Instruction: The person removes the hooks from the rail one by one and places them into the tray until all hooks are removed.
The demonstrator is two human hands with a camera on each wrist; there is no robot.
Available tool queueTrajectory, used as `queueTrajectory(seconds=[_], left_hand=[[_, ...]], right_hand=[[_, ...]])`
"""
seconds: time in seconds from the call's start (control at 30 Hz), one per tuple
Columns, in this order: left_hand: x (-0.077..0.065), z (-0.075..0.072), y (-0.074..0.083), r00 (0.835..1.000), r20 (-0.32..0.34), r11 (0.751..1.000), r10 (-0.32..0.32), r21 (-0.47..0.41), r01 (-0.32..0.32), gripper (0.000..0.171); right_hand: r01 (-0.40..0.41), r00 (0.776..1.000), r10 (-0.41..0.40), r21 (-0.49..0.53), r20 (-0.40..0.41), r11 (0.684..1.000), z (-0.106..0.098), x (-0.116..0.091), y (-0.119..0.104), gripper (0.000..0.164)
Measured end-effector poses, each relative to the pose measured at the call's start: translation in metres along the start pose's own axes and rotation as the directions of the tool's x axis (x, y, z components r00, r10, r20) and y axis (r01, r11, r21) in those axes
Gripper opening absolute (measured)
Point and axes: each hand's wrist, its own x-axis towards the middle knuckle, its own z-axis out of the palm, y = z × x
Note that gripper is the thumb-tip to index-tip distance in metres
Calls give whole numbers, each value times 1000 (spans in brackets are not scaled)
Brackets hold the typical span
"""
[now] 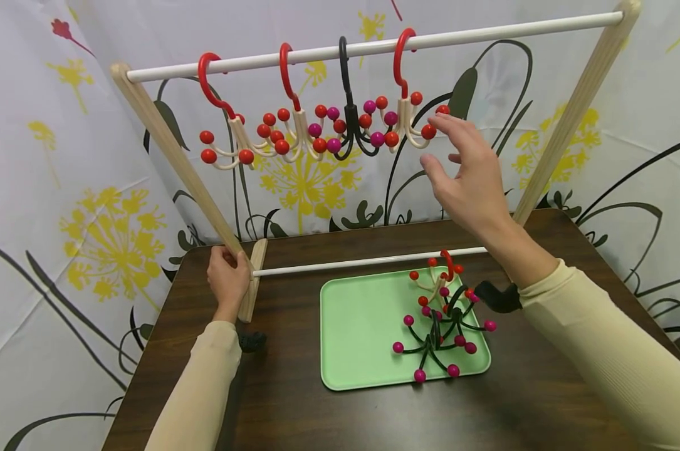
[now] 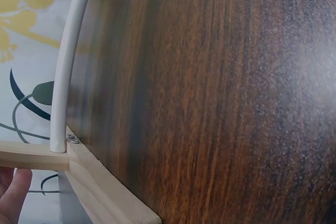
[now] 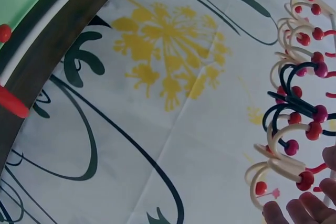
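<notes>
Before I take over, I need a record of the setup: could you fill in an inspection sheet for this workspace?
Surface: dark wood-grain table, under the rack and green tray.
Job's things: three red-hooked hangers and one black hanger hang from the white top rail; another red-hooked hanger and two black ones lie bunched on the tray.
Clutter: nothing seen.
Hands: left hand grips the rack's left post near its base; right hand is raised beside the rightmost hung hanger, contact unclear.
Cables: nothing seen.
Surroundings: floral-printed cloth behind the table.
</notes>
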Motion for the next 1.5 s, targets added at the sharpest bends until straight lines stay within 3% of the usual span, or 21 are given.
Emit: queueTrajectory(seconds=[0.13, 0.33, 0.73, 1.17, 1.5], left_hand=[[0, -1, 0, 1000, -3, 1000, -3, 3, 3, 21], [3, -1, 3, 1000, -7, 1000, 6, 1, -6, 21], [3, 3, 2, 1000, -18, 1000, 2, 5, -1, 21], [6, 7, -2, 1000, -13, 1000, 9, -1, -9, 21], [5, 6, -3, 1000, -8, 1000, 2, 4, -2, 21]], right_hand=[[-15, 1000, 15, 7, 18, 1000, 10, 13, 0, 48], [-31, 998, 34, -66, 46, 997, 19, 29, 1, 51], [-139, 982, 159, -184, 103, 973, 26, 44, 5, 49], [-181, 981, 194, -344, 3, 921, 30, 53, 1, 42], [-239, 970, 240, -338, -40, 910, 28, 60, 2, 43]])
